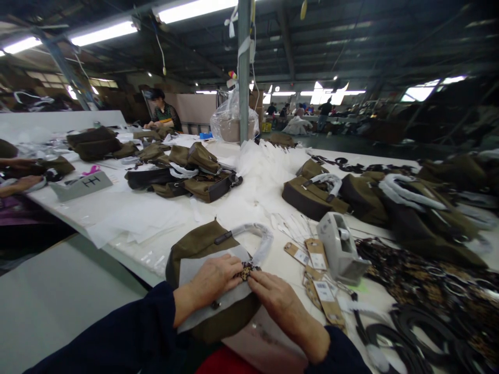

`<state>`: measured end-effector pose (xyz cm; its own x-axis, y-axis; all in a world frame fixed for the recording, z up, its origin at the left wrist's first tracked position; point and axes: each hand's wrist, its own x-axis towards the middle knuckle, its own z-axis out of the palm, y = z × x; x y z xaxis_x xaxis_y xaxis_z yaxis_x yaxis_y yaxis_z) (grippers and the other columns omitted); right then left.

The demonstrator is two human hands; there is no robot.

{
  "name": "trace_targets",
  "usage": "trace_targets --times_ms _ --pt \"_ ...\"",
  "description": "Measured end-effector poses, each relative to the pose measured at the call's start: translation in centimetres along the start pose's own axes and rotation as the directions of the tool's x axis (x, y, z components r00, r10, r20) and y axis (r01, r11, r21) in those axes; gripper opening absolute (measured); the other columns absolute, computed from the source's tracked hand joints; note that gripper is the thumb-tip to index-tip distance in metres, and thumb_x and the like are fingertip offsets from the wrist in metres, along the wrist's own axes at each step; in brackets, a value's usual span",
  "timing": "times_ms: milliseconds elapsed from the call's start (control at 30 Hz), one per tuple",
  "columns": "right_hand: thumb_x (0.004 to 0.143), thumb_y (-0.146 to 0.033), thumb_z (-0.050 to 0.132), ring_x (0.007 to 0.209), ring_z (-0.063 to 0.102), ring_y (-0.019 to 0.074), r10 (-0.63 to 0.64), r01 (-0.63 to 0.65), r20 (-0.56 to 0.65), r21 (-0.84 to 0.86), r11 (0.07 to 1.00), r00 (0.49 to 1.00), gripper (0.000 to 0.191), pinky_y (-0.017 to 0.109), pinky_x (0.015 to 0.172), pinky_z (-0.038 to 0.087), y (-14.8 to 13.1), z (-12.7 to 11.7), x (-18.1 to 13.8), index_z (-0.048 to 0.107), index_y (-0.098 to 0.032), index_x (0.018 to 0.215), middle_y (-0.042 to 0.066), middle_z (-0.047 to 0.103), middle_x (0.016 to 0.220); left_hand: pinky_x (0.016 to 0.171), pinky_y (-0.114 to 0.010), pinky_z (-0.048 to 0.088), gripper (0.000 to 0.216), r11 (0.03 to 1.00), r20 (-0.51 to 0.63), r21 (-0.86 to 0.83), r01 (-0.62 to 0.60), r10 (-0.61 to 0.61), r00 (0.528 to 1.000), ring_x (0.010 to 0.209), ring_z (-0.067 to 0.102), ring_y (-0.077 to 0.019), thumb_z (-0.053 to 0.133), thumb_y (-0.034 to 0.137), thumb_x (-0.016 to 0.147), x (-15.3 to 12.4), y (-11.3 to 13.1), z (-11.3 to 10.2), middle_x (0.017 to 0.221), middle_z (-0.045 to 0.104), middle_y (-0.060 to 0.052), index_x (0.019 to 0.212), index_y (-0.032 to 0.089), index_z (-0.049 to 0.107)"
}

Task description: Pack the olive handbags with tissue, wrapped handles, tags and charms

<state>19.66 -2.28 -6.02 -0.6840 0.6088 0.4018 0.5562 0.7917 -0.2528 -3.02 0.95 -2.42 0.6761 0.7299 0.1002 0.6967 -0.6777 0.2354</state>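
An olive handbag [195, 240] lies at the table's front edge before me, with a white sheet [192, 266] over its side. Its arched handle [265, 240] is wrapped in white film. My left hand [213, 280] rests across the sheet, its fingers bent onto a leopard-print strip [246, 271] near the handle's base. From the other side, my right hand [283, 304] has its fingertips closed on the same strip. The strip's ends are partly hidden under my fingers. Below the bag, a pale pinkish sheet [268, 340] hangs near my lap.
To the right are hang tags [315, 254], a grey tape dispenser [339, 249], heaped leopard-print straps [417, 275] and coiled black straps [409, 332]. More olive bags [312, 195] stand beyond. White sheets [136, 215] lie left. A co-worker's arms [21, 184] are at far left; a post [244, 72] rises behind.
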Motion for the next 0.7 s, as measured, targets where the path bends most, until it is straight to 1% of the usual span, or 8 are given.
trace_targets --times_ms 67,167,333,433,500,600,633,700 --pt "0.098 -0.008 0.043 0.113 0.063 0.0232 -0.009 0.009 -0.036 0.005 1.0 0.999 0.032 0.038 0.095 0.056 0.1 0.1 -0.2 0.055 -0.014 0.127 0.015 0.063 0.126 0.085 -0.03 0.047 0.011 1.0 0.0 -0.001 -0.008 0.008 1.0 0.095 0.06 -0.0198 0.055 0.028 0.096 0.1 0.0 0.0 0.098 0.066 -0.003 0.098 0.02 0.063" --pt "0.097 -0.008 0.042 0.109 0.065 0.0228 -0.011 0.013 -0.073 0.016 1.0 0.997 0.031 0.037 0.092 0.057 0.1 0.0 -0.2 0.056 -0.014 0.124 0.016 0.065 0.123 0.086 -0.03 0.047 0.012 1.0 -0.015 0.003 -0.02 0.02 1.0 0.094 0.06 -0.0196 0.053 0.027 0.097 0.1 -0.2 0.1 0.097 0.066 -0.004 0.096 0.019 0.063" --pt "0.097 -0.009 0.043 0.104 0.066 0.0222 -0.021 0.023 -0.074 0.039 0.999 0.997 0.025 0.036 0.088 0.058 -0.2 -0.5 -0.3 0.059 -0.015 0.117 0.014 0.067 0.117 0.082 -0.029 0.047 0.006 0.998 0.003 0.043 -0.042 0.042 0.999 0.093 0.061 -0.0198 0.057 0.022 0.094 0.3 -0.4 -0.2 0.095 0.065 -0.003 0.094 0.019 0.062" --pt "0.098 -0.009 0.042 0.102 0.065 0.0204 -0.015 0.019 -0.07 0.057 0.998 0.997 0.024 0.034 0.088 0.057 -0.4 -0.6 -0.6 0.058 -0.015 0.114 0.012 0.068 0.114 0.079 -0.028 0.047 0.005 0.999 0.004 0.043 -0.028 0.028 1.0 0.093 0.061 -0.0195 0.056 0.021 0.094 0.3 -0.2 -0.5 0.094 0.065 -0.003 0.094 0.02 0.061" --pt "0.098 -0.009 0.041 0.099 0.065 0.0203 0.009 -0.006 -0.074 0.042 0.999 0.997 0.023 0.034 0.085 0.056 -0.4 -0.5 -0.5 0.059 -0.015 0.111 0.011 0.068 0.11 0.079 -0.028 0.047 0.005 1.0 -0.01 0.024 -0.015 0.015 1.0 0.093 0.061 -0.0195 0.055 0.021 0.094 0.2 0.0 -0.4 0.092 0.064 -0.003 0.093 0.02 0.06" --pt "0.098 -0.013 0.044 0.086 0.063 0.0216 0.058 -0.06 -0.069 -0.033 0.998 0.996 0.017 0.036 0.076 0.054 -0.5 -0.3 0.2 0.06 -0.017 0.1 0.007 0.069 0.098 0.08 -0.029 0.047 0.009 0.999 -0.024 -0.024 -0.037 0.037 0.999 0.089 0.06 -0.0191 0.052 0.018 0.094 -0.1 0.3 -0.1 0.091 0.063 -0.003 0.09 0.019 0.059" --pt "0.098 -0.014 0.045 0.084 0.061 0.0222 0.073 -0.078 -0.078 -0.059 0.995 0.994 0.016 0.037 0.075 0.052 -0.5 -0.3 0.6 0.06 -0.018 0.097 0.007 0.068 0.097 0.08 -0.029 0.047 0.011 0.998 -0.026 -0.049 -0.049 0.048 0.999 0.088 0.059 -0.0187 0.05 0.017 0.095 -0.2 0.4 0.0 0.091 0.063 -0.003 0.09 0.019 0.059" --pt "0.098 -0.015 0.046 0.089 0.059 0.0235 0.1 -0.109 -0.111 -0.082 0.991 0.989 0.015 0.038 0.078 0.05 -0.6 -0.2 1.6 0.06 -0.017 0.094 0.008 0.067 0.103 0.08 -0.029 0.047 0.015 0.991 -0.031 -0.12 -0.067 0.064 0.997 0.087 0.059 -0.0183 0.047 0.017 0.096 -0.5 0.4 0.0 0.091 0.063 -0.004 0.089 0.019 0.06"
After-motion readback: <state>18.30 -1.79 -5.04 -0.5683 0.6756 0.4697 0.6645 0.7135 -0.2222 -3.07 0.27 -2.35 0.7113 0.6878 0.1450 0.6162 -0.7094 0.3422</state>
